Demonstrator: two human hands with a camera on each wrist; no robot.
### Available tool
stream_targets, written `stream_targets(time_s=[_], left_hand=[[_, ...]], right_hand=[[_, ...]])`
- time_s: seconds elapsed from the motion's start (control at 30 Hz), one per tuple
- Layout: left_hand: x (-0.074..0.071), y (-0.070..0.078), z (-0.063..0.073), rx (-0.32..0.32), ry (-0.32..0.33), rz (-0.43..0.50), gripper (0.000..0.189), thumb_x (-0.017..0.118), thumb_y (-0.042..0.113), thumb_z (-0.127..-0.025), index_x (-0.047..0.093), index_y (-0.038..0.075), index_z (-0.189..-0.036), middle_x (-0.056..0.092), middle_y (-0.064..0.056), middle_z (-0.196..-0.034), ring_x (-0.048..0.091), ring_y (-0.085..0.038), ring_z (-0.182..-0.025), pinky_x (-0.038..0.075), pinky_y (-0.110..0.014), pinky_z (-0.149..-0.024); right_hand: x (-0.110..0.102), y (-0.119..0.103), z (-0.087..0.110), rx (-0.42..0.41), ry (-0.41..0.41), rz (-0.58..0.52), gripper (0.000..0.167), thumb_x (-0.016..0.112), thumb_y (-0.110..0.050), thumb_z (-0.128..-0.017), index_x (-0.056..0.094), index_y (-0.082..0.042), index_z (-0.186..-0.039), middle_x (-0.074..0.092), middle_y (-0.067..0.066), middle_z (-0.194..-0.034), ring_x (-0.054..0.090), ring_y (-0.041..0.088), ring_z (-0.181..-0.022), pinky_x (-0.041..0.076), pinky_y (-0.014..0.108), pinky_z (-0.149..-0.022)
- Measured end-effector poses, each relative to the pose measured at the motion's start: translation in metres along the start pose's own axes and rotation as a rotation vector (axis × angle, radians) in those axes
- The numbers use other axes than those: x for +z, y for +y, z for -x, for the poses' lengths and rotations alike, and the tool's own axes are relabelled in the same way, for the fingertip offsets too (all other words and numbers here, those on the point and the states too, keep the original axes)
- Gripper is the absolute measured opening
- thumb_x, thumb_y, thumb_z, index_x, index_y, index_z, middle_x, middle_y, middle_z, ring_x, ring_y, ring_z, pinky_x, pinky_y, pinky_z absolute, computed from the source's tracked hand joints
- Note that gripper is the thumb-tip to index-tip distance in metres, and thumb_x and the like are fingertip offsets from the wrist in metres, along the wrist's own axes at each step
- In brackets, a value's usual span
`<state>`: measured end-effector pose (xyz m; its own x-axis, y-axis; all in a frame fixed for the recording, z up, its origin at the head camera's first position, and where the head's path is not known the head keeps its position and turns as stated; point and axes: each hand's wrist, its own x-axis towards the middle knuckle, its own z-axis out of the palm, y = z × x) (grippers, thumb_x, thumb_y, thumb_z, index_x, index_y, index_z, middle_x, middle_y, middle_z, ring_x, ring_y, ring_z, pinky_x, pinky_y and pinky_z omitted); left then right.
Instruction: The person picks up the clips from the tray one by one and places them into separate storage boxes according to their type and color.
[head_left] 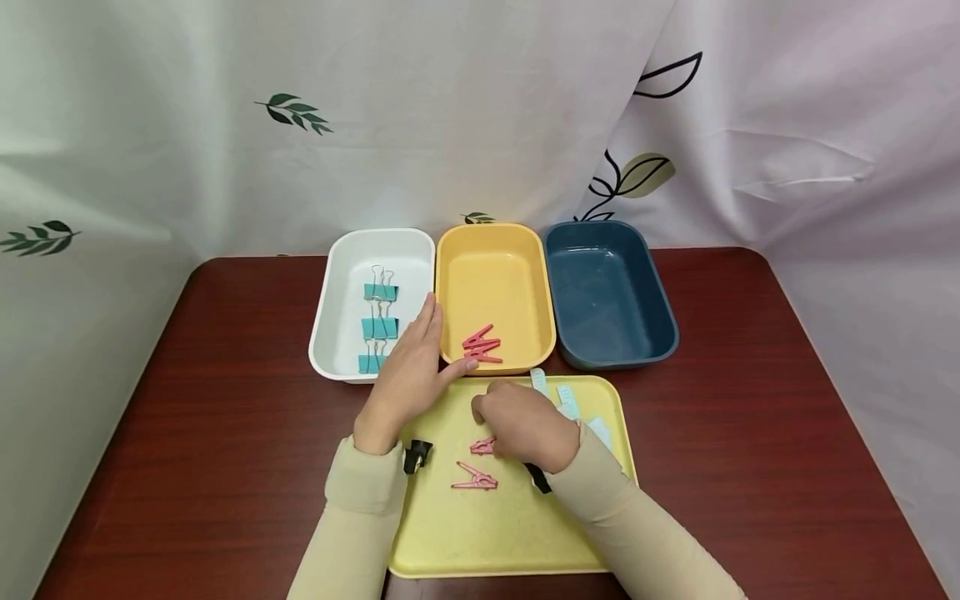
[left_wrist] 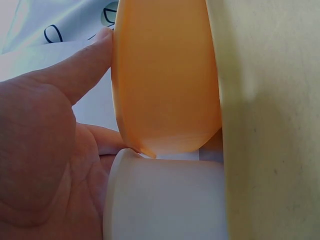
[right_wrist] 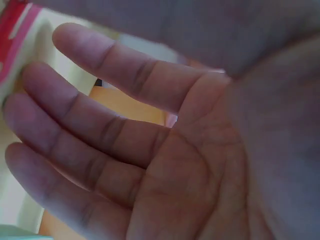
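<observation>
My left hand [head_left: 411,367] rests with straight fingers over the neighbouring rims of the white bin [head_left: 322,333] and the yellow bin [head_left: 549,308]. In the left wrist view, its thumb touches the yellow bin's rim. My right hand [head_left: 528,423] reaches down over the yellow tray [head_left: 450,550], its fingers loosely bent around bare space in the right wrist view. Close by its fingertips lies a pink clothespin [head_left: 482,446], partly hidden by the hand. Another pink clothespin [head_left: 475,477] lies nearer on the tray. Several pink clothespins [head_left: 482,344] sit at the yellow bin's front.
Teal binder clips [head_left: 380,327] stand in a column in the white bin. A dark blue bin [head_left: 667,333] adjoins the yellow one on the right. Light blue strip-like pieces [head_left: 567,402] lie on the tray's right side, partly behind the right arm. A patterned curtain [head_left: 420,125] hangs behind.
</observation>
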<state>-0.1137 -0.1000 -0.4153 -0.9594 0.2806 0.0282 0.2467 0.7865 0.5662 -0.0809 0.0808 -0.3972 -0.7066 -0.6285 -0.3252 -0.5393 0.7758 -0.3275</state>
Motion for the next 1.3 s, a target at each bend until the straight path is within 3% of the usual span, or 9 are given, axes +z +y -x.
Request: stream_targets(time_s=[0.23, 0.37, 0.9, 1.07, 1.3], left_hand=[[-0.0005, 0.0001, -0.0004, 0.005, -0.003, -0.016, 0.097, 0.066, 0.047, -0.095, 0.013, -0.007, -0.156, 0.004, -0.018, -0.165, 0.012, -0.029, -0.150, 0.016, -0.042, -0.120], [-0.0007, 0.0004, -0.0013, 0.006, -0.007, -0.019, 0.097, 0.066, 0.046, -0.095, 0.013, -0.007, -0.156, 0.004, -0.018, -0.165, 0.012, -0.029, -0.150, 0.016, -0.042, -0.120], [0.0001, -0.0005, -0.0011, 0.016, 0.004, -0.021, 0.096, 0.066, 0.046, -0.095, 0.015, -0.009, -0.155, 0.005, -0.019, -0.165, 0.014, -0.031, -0.150, 0.017, -0.042, -0.119], [0.0004, -0.0008, -0.0019, 0.012, -0.005, -0.028, 0.096, 0.067, 0.045, -0.095, 0.015, -0.009, -0.155, 0.004, -0.019, -0.165, 0.013, -0.030, -0.150, 0.016, -0.041, -0.120], [0.0007, -0.0015, -0.0015, 0.025, 0.011, -0.026, 0.096, 0.067, 0.045, -0.095, 0.016, -0.009, -0.155, 0.007, -0.020, -0.165, 0.016, -0.032, -0.150, 0.017, -0.042, -0.119]], right_hand=[[0.0013, 0.0003, -0.0010, -0.006, -0.023, -0.012, 0.011, 0.076, -0.005, -0.086, 0.071, -0.013, -0.088, 0.058, 0.000, -0.081, 0.055, 0.014, -0.071, 0.049, 0.030, -0.063], [0.0021, 0.0006, 0.0000, -0.026, -0.008, -0.009, 0.014, 0.070, -0.002, -0.091, 0.069, -0.014, -0.084, 0.057, -0.001, -0.078, 0.053, 0.013, -0.068, 0.047, 0.028, -0.061], [0.0051, 0.0013, -0.0008, -0.073, 0.030, 0.036, 0.030, 0.071, 0.001, -0.089, 0.056, -0.016, -0.069, 0.049, -0.001, -0.068, 0.049, 0.013, -0.062, 0.041, 0.027, -0.054], [0.0056, 0.0014, -0.0012, -0.080, 0.030, 0.046, 0.029, 0.071, -0.005, -0.091, 0.056, -0.016, -0.068, 0.049, -0.002, -0.066, 0.049, 0.013, -0.060, 0.042, 0.026, -0.053], [0.0048, 0.0007, -0.0011, -0.074, 0.017, 0.034, 0.028, 0.069, 0.001, -0.090, 0.057, -0.015, -0.069, 0.049, -0.002, -0.068, 0.048, 0.013, -0.060, 0.042, 0.026, -0.054]])
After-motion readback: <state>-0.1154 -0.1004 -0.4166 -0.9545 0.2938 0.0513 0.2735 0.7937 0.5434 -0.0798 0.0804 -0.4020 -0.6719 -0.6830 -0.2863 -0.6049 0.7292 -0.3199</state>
